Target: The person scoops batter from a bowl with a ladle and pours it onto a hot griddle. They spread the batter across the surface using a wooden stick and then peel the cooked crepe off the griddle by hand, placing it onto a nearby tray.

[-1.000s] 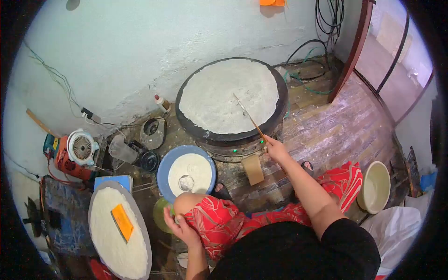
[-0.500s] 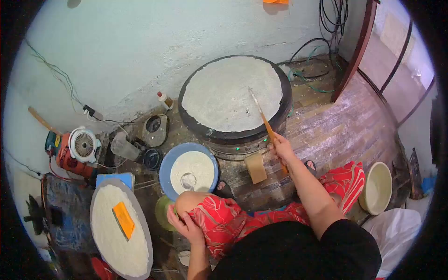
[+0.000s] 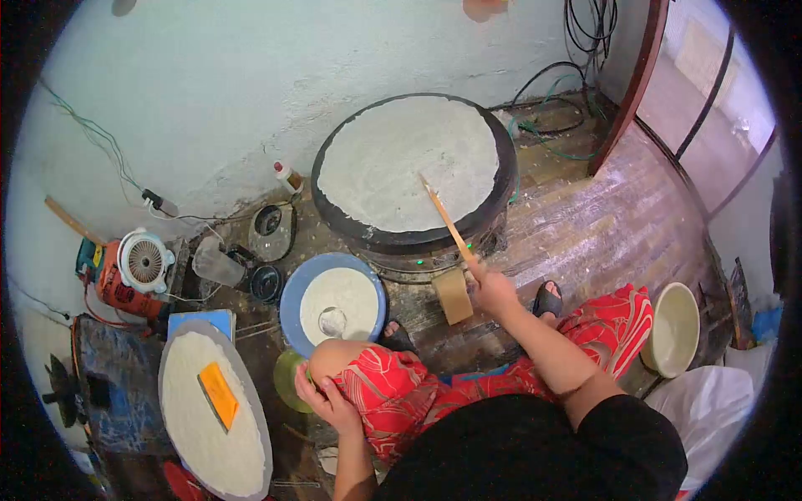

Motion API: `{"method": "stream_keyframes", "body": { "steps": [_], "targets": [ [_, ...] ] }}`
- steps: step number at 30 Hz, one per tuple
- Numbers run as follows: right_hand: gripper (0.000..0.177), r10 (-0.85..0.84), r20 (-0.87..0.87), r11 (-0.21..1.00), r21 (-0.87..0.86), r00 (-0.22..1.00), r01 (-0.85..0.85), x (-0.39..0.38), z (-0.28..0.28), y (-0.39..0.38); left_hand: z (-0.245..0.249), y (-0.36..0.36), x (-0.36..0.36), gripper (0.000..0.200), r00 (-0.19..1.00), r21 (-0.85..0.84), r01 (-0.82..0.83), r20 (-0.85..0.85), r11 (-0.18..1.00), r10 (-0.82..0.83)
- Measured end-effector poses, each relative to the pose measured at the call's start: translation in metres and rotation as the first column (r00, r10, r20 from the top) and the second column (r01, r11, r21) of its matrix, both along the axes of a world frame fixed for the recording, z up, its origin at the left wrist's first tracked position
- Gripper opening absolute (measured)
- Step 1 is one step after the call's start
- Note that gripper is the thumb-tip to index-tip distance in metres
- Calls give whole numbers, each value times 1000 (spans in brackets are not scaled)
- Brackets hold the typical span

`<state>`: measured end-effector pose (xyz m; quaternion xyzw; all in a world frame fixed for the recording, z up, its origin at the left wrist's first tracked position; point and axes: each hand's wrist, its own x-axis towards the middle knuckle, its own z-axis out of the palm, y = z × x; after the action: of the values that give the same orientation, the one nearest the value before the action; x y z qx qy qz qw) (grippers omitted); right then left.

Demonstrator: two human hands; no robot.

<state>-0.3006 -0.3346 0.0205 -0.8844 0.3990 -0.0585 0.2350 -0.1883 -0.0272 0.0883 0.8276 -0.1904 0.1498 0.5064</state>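
Black round griddle [image 3: 368,237] on the floor, a white sheet [image 3: 393,150] spread over most of it. Dial used: griddle at centre, 12 farthest from the person.

Right hand [image 3: 495,294], at 5 o'clock: closed round a wooden stick [image 3: 449,225]. Near end lost inside the fist; far end points in near the middle of the sheet. Contact or slight gap there: I cannot tell.

Left hand [image 3: 334,407], between 6 and 7: beside the knee, fingers bent, fingertips turned up. Whether it holds anything, cannot tell. Green bowl [image 3: 286,382] next to it, largely hidden by knee and hand.

Blue basin [image 3: 288,311], 7 o'clock: white mixture, a ladle [image 3: 332,321] in it, handle hard to make out. Grey oval board [image 3: 264,434], just past 7, carries a white layer and an orange packet [image 3: 219,397], print too small to read.
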Motion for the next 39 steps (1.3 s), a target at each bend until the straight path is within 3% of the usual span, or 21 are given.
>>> {"method": "stream_keyframes", "body": {
  "steps": [1, 3, 4, 5, 6, 7, 9, 16, 17, 18, 21, 25, 28, 30, 31, 32, 33, 34, 36, 37, 39],
  "targets": [
    [45, -1, 2, 1000, -1, 1000, 1, -3, -6, 1, 2, -1, -1, 42, 1000, 8, -2, 2, 1000, 2],
    [40, 53, 265, 997, 45, 963, -67, -11, -13, 1, 3, -2, -1, 42, 1000, 12, -4, 4, 1000, 4],
    [40, 53, 265, 997, 44, 963, -67, -16, -9, -2, 2, -1, -1, 42, 1000, 21, -4, 3, 1000, 4],
    [39, -248, 324, 836, 547, 913, 33, -24, -2, -7, 2, 0, -1, 42, 1000, 29, -2, 1, 1000, 2],
    [37, -526, 216, 433, 901, 823, 40, -29, 5, -10, 3, 0, -1, 42, 1000, 28, -2, 1, 1000, 2],
    [37, -526, 216, 433, 900, 823, 40, -32, -1, -13, 3, 1, -2, 42, 1000, 41, -2, 9, 999, 2],
    [39, -516, 397, 659, 750, 759, 55, -35, -14, -15, 2, 2, -2, 42, 1000, 55, -4, 16, 998, 3],
    [39, -350, 349, 773, 632, 869, 58, -10, -15, -22, 2, 3, -2, 41, 1000, 35, 2, 8, 999, -3],
    [41, -179, 275, 939, 333, 945, 81, -5, -22, -26, 2, 3, -2, 41, 1000, 51, 1, 6, 999, -1],
    [44, -39, 137, 999, -3, 990, 40, 0, -20, -27, 2, 3, -2, 41, 1000, 52, 0, 5, 999, -1],
    [46, -27, -16, 1000, -6, 1000, 27, 14, -17, -23, 0, 4, -2, 42, 1000, 49, -7, -3, 999, 7],
    [47, 17, -68, 998, -61, 998, -21, 24, -22, -18, -4, 3, 0, 43, 1000, 20, -8, 9, 1000, 8],
    [47, 98, 27, 995, 18, 995, -99, 13, -23, -15, -3, 2, 0, 43, 1000, 20, -4, 19, 1000, 4],
    [43, -79, 381, 945, 323, 921, -53, 0, -47, -22, -1, 2, -1, 43, 1000, 41, -7, 23, 999, 6],
    [43, -79, 381, 944, 324, 921, -53, -5, -27, -18, 0, 2, -1, 43, 1000, 51, -1, 17, 999, 0],
    [39, -370, 380, 757, 653, 848, 37, -16, -5, -15, 2, 2, -2, 43, 1000, 62, 3, 13, 998, -4],
    [37, -623, 266, 451, 891, 736, 60, -21, 11, -12, 2, 3, -2, 43, 1000, 63, 1, 13, 998, -2],
    [37, -621, 266, 451, 891, 737, 59, -22, 1, -16, 2, 3, -2, 43, 1000, 48, -6, -2, 999, 6],
    [38, -483, 419, 769, 622, 769, 144, -24, -17, -21, 1, 3, -3, 43, 1000, 34, -11, -17, 999, 11],
    [37, -343, 490, 854, 518, 801, 49, -26, -16, -21, 0, 4, -3, 42, 1000, 46, -12, 2, 999, 12],
    [35, -340, 433, 809, 587, 835, 24, -30, -6, -24, -1, 4, -3, 42, 1000, 56, -14, 20, 998, 13]
  ]
}}
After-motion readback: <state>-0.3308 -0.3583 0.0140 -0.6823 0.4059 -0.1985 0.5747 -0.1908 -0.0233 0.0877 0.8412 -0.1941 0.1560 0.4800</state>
